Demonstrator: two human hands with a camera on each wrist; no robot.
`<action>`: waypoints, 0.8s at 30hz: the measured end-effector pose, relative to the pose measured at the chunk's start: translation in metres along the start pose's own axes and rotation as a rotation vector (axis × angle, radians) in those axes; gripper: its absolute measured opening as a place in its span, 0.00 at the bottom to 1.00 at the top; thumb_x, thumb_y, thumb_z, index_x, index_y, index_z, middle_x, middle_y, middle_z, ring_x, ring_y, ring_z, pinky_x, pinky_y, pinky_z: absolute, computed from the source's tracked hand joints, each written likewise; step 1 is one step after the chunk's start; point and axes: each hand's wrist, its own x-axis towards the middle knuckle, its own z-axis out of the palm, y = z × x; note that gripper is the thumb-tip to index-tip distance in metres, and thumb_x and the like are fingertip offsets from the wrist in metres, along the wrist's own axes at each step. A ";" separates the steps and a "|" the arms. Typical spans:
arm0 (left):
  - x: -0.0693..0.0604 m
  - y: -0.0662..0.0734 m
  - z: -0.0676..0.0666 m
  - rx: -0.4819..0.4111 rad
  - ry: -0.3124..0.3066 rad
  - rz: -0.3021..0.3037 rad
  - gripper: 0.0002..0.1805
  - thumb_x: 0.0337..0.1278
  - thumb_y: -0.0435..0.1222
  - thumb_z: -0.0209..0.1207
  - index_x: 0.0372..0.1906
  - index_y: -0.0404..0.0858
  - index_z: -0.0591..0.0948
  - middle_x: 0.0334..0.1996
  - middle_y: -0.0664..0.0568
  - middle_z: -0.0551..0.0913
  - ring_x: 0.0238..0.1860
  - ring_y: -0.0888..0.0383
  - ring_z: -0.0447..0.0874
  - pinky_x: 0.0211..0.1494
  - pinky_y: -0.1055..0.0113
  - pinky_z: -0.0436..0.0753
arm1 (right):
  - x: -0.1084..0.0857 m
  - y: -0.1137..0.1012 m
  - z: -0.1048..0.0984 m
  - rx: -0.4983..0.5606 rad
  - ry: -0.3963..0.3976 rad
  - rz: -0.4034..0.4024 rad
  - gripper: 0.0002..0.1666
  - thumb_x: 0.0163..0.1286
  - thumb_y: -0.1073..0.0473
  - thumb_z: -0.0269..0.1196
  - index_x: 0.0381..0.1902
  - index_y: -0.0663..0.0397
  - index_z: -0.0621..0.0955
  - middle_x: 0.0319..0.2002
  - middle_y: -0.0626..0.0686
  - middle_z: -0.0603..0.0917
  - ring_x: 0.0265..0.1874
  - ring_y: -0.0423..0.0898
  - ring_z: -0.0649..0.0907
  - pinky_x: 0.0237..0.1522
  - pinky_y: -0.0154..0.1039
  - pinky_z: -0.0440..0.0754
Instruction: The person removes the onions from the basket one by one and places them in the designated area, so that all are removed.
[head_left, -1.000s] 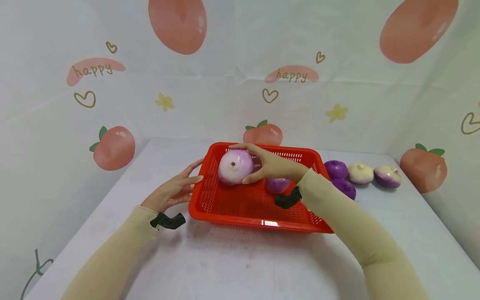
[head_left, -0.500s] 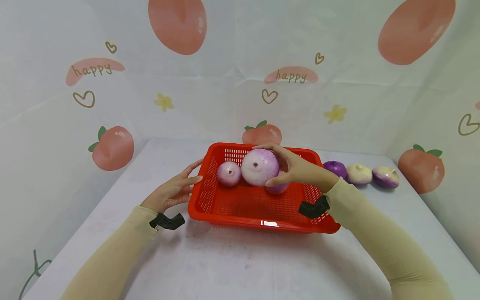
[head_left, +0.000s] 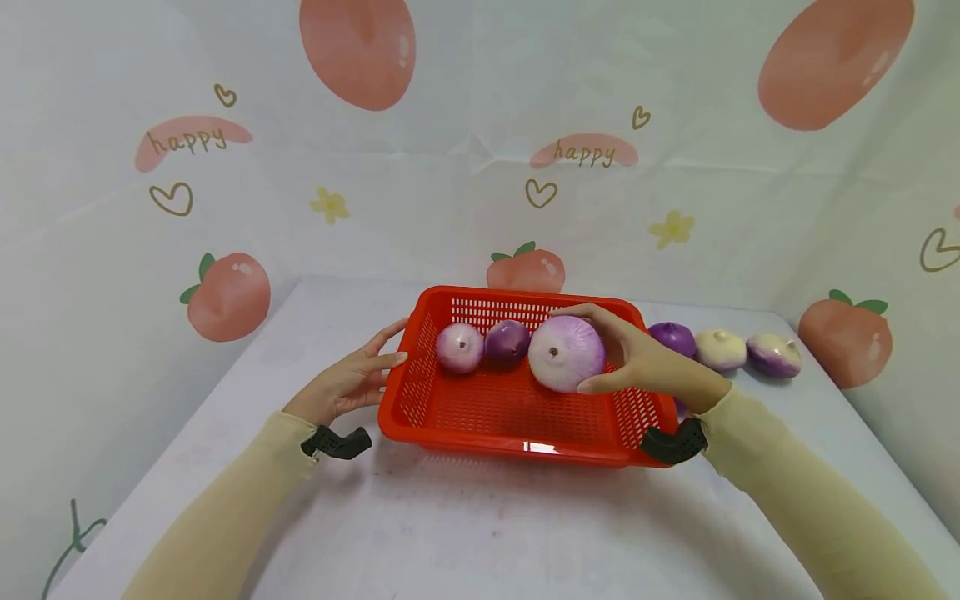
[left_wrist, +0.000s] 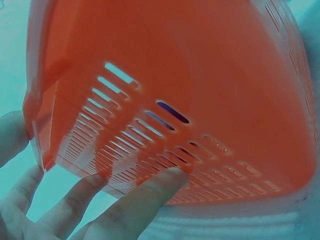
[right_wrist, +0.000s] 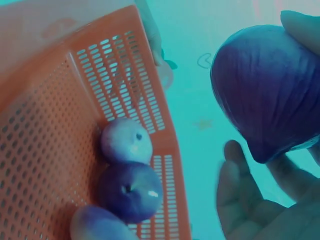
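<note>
My right hand (head_left: 630,358) holds a large purple-and-white onion (head_left: 564,352) over the right part of the red basket (head_left: 517,446). In the right wrist view this onion (right_wrist: 267,85) shows its pointed purple tip, with fingers curved about it. My left hand (head_left: 348,379) grips the basket's left rim, thumb on top. Its other fingers touch the slotted outer wall (left_wrist: 225,75) in the left wrist view. Inside the basket lie a pale onion (head_left: 460,347) and a darker purple one (head_left: 507,342), side by side. A third onion (right_wrist: 102,225) there is hidden from the head view.
Right of the basket, on the white table (head_left: 450,533), sit a purple onion (head_left: 672,336), a cream one (head_left: 721,349) and a purple-and-cream one (head_left: 774,355). Another purple piece is mostly hidden by my right arm. A printed cloth (head_left: 420,217) hangs behind.
My right hand has carried the large onion from the basket's left side to its right, slightly nearer me, uncovering the two smaller onions. My left hand has stayed at the rim.
</note>
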 end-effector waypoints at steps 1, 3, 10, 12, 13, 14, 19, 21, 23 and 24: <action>0.000 0.000 0.000 -0.003 0.001 0.001 0.36 0.70 0.38 0.53 0.74 0.68 0.53 0.58 0.48 0.69 0.48 0.53 0.82 0.46 0.55 0.86 | -0.003 0.001 -0.001 0.002 0.007 0.005 0.47 0.56 0.65 0.71 0.70 0.45 0.62 0.64 0.53 0.67 0.62 0.49 0.70 0.56 0.39 0.80; 0.000 0.000 0.000 -0.003 -0.004 0.003 0.36 0.70 0.38 0.53 0.74 0.68 0.53 0.58 0.48 0.69 0.48 0.52 0.82 0.47 0.54 0.86 | -0.009 0.003 -0.004 0.008 0.023 0.015 0.47 0.56 0.66 0.71 0.70 0.45 0.62 0.64 0.54 0.66 0.61 0.49 0.72 0.54 0.40 0.82; 0.000 0.001 0.001 0.008 -0.007 0.003 0.36 0.71 0.38 0.52 0.74 0.68 0.52 0.59 0.48 0.68 0.48 0.53 0.81 0.47 0.54 0.86 | -0.030 0.012 -0.016 -0.034 0.095 0.027 0.47 0.56 0.67 0.71 0.69 0.46 0.62 0.61 0.56 0.70 0.56 0.48 0.76 0.51 0.40 0.83; 0.000 0.001 0.001 0.000 0.010 -0.008 0.36 0.70 0.39 0.53 0.74 0.69 0.53 0.61 0.48 0.67 0.49 0.52 0.81 0.46 0.55 0.86 | -0.036 0.014 -0.019 -0.044 0.119 0.049 0.47 0.55 0.66 0.71 0.69 0.45 0.63 0.60 0.56 0.71 0.55 0.47 0.76 0.50 0.39 0.83; 0.000 0.002 0.001 -0.006 0.019 -0.012 0.36 0.69 0.39 0.54 0.73 0.69 0.54 0.62 0.48 0.66 0.50 0.52 0.81 0.46 0.55 0.86 | -0.039 0.015 -0.020 -0.047 0.132 0.063 0.47 0.55 0.66 0.71 0.70 0.44 0.63 0.60 0.55 0.71 0.55 0.46 0.76 0.49 0.40 0.84; 0.000 0.002 0.001 -0.005 0.016 -0.012 0.36 0.70 0.39 0.53 0.73 0.69 0.53 0.63 0.47 0.65 0.50 0.51 0.80 0.47 0.54 0.86 | -0.042 0.015 -0.021 -0.050 0.144 0.079 0.48 0.55 0.66 0.72 0.70 0.43 0.63 0.60 0.55 0.71 0.55 0.45 0.76 0.49 0.39 0.84; 0.000 0.001 0.001 -0.010 0.026 -0.015 0.35 0.70 0.39 0.53 0.73 0.70 0.54 0.63 0.46 0.65 0.51 0.51 0.80 0.47 0.54 0.86 | -0.057 0.019 -0.025 -0.055 0.189 0.105 0.48 0.56 0.66 0.70 0.70 0.41 0.62 0.61 0.52 0.70 0.56 0.41 0.75 0.49 0.37 0.83; 0.000 0.001 0.001 -0.012 0.034 -0.019 0.35 0.70 0.39 0.53 0.73 0.70 0.55 0.63 0.46 0.65 0.50 0.51 0.81 0.46 0.54 0.86 | -0.063 0.019 -0.027 -0.040 0.201 0.104 0.47 0.57 0.66 0.69 0.71 0.41 0.61 0.62 0.51 0.69 0.56 0.40 0.74 0.49 0.36 0.83; 0.001 0.001 0.001 -0.009 0.040 -0.018 0.36 0.69 0.39 0.54 0.73 0.70 0.55 0.64 0.46 0.65 0.50 0.51 0.81 0.46 0.53 0.86 | -0.068 0.021 -0.029 -0.033 0.210 0.098 0.48 0.58 0.66 0.68 0.72 0.40 0.60 0.62 0.49 0.68 0.57 0.39 0.73 0.49 0.36 0.83; 0.001 0.001 0.001 -0.001 0.036 -0.016 0.36 0.69 0.39 0.54 0.73 0.69 0.54 0.64 0.46 0.65 0.50 0.51 0.80 0.47 0.53 0.85 | -0.071 0.022 -0.030 -0.020 0.214 0.093 0.48 0.58 0.67 0.67 0.72 0.40 0.60 0.63 0.48 0.67 0.57 0.39 0.73 0.49 0.36 0.83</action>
